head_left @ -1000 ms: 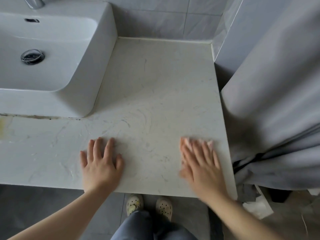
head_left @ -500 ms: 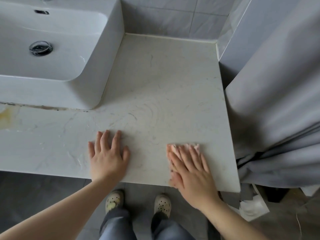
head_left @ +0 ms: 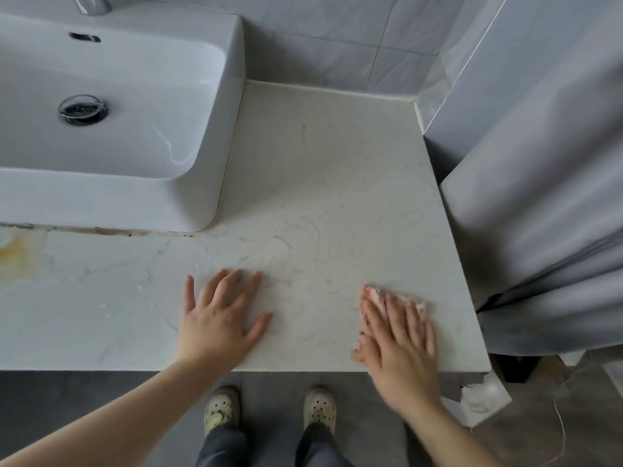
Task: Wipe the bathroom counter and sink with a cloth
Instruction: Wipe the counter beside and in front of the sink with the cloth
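Observation:
The pale marble counter [head_left: 320, 170] fills the middle of the head view. A white vessel sink [head_left: 209, 183] with a chrome drain [head_left: 82, 109] stands on it at the upper left. My right hand [head_left: 397, 342] lies flat with straight fingers on a small pinkish cloth [head_left: 376, 294] near the counter's front right corner; only the cloth's far edge shows past the fingertips. My left hand [head_left: 219, 315] rests flat on the counter with spread fingers, a hand's width left of the cloth, holding nothing.
A grey curtain [head_left: 539, 197] hangs against the counter's right edge. Grey wall tiles [head_left: 337, 45] close the back. A yellowish stain [head_left: 15, 254] marks the counter at far left. My feet in pale clogs [head_left: 269, 409] stand on the dark floor; crumpled paper [head_left: 485, 396] lies at right.
My right hand with the cloth slid left along the front edge, then back toward the right corner. My left hand stays planted in about the same spot on the counter.

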`<state>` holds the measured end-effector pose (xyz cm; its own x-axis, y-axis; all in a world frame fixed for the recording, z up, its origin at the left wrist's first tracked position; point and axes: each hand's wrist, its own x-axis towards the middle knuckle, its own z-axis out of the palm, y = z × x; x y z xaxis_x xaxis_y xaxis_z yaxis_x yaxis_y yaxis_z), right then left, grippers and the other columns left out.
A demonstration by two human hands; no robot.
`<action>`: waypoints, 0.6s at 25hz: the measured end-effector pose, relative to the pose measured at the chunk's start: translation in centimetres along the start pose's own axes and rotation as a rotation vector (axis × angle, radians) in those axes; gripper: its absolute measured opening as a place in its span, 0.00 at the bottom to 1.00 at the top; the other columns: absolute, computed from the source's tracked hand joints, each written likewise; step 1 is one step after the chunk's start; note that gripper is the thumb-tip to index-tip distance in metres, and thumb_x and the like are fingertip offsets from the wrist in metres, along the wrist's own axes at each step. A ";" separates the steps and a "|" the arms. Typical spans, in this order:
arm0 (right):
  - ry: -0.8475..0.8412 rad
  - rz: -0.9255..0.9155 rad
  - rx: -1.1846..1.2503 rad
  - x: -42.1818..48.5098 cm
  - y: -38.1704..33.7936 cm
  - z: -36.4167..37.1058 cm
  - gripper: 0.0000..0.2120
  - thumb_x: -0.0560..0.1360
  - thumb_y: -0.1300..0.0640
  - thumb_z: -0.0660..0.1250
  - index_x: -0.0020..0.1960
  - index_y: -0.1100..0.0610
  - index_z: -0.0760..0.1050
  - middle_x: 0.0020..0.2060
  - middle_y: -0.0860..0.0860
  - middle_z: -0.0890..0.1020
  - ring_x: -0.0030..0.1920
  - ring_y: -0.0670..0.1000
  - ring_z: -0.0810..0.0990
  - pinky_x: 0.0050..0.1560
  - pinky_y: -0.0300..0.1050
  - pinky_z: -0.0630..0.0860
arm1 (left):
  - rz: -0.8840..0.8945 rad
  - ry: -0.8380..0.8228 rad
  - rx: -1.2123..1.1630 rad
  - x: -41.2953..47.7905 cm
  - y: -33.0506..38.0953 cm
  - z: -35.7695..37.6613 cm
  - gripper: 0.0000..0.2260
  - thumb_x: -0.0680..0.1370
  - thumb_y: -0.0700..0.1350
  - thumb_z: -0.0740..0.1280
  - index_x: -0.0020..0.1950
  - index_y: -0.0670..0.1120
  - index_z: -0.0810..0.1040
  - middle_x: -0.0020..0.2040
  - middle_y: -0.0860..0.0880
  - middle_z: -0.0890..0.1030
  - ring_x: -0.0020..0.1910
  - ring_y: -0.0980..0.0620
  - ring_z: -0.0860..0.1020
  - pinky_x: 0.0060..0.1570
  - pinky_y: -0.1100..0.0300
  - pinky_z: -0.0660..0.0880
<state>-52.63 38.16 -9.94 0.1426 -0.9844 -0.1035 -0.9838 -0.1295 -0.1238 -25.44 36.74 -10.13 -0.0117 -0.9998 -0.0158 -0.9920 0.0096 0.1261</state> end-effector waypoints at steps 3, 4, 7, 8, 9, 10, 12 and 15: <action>0.029 0.345 0.120 6.9 3.7 -1.4 0.26 0.78 0.39 0.39 0.75 0.37 0.40 0.77 0.47 0.46 0.76 0.53 0.42 0.74 0.55 0.40 | 0.036 -0.015 -0.032 -0.1 -0.5 -0.1 0.29 0.74 0.66 0.51 0.69 0.53 0.69 0.62 0.47 0.76 0.65 0.48 0.64 0.66 0.43 0.52; 0.027 0.463 0.112 8.7 3.1 -1.9 0.26 0.79 0.41 0.43 0.76 0.39 0.42 0.77 0.48 0.47 0.76 0.54 0.43 0.74 0.57 0.41 | 0.068 -0.015 -0.030 0.0 -1.0 -0.2 0.29 0.75 0.66 0.49 0.68 0.53 0.70 0.62 0.47 0.76 0.65 0.48 0.65 0.65 0.43 0.53; 0.045 0.133 0.024 7.1 -3.7 0.2 0.27 0.78 0.40 0.40 0.76 0.43 0.40 0.77 0.48 0.44 0.76 0.58 0.43 0.74 0.57 0.41 | 0.190 -0.033 0.000 0.2 -3.4 -0.4 0.31 0.75 0.67 0.44 0.67 0.53 0.71 0.63 0.48 0.76 0.65 0.48 0.64 0.64 0.44 0.56; 0.016 -0.076 0.003 4.7 -5.7 0.9 0.27 0.79 0.40 0.39 0.77 0.44 0.44 0.77 0.49 0.48 0.76 0.59 0.47 0.73 0.56 0.44 | 0.223 -0.039 0.020 0.2 -4.1 -0.5 0.31 0.75 0.69 0.44 0.68 0.54 0.70 0.65 0.48 0.75 0.66 0.48 0.63 0.65 0.44 0.54; -0.030 -0.231 0.000 2.3 -6.8 0.9 0.26 0.80 0.41 0.39 0.77 0.45 0.49 0.76 0.49 0.53 0.75 0.59 0.52 0.71 0.56 0.48 | 0.236 -0.048 0.039 0.1 -5.2 -0.6 0.31 0.74 0.70 0.45 0.69 0.56 0.68 0.66 0.48 0.73 0.68 0.47 0.61 0.66 0.44 0.52; -0.045 -0.297 -0.027 1.3 -6.4 0.6 0.26 0.80 0.41 0.39 0.76 0.46 0.52 0.75 0.49 0.56 0.74 0.58 0.55 0.70 0.56 0.52 | 0.226 -0.057 0.047 0.1 -6.2 -0.8 0.32 0.73 0.72 0.46 0.69 0.57 0.66 0.68 0.48 0.72 0.70 0.46 0.59 0.66 0.44 0.50; 0.013 -0.191 -0.100 3.5 -4.3 0.2 0.26 0.79 0.39 0.37 0.76 0.42 0.43 0.76 0.48 0.52 0.75 0.55 0.51 0.72 0.55 0.51 | 0.157 -0.081 0.038 0.2 -8.4 -1.3 0.35 0.70 0.75 0.47 0.71 0.59 0.61 0.72 0.48 0.65 0.73 0.45 0.52 0.68 0.42 0.45; 0.008 0.312 0.050 9.1 -5.3 -0.9 0.26 0.79 0.41 0.41 0.75 0.40 0.37 0.77 0.48 0.44 0.76 0.54 0.41 0.74 0.55 0.40 | 0.032 -0.129 0.030 0.1 -11.7 -2.4 0.47 0.62 0.80 0.43 0.75 0.57 0.44 0.75 0.51 0.44 0.74 0.47 0.37 0.67 0.36 0.37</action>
<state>-46.20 29.78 -9.30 -0.1664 -0.9766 -0.1361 -0.9733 0.1848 -0.1361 -13.48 36.51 -9.24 -0.0573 -0.9885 -0.1399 -0.9942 0.0436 0.0988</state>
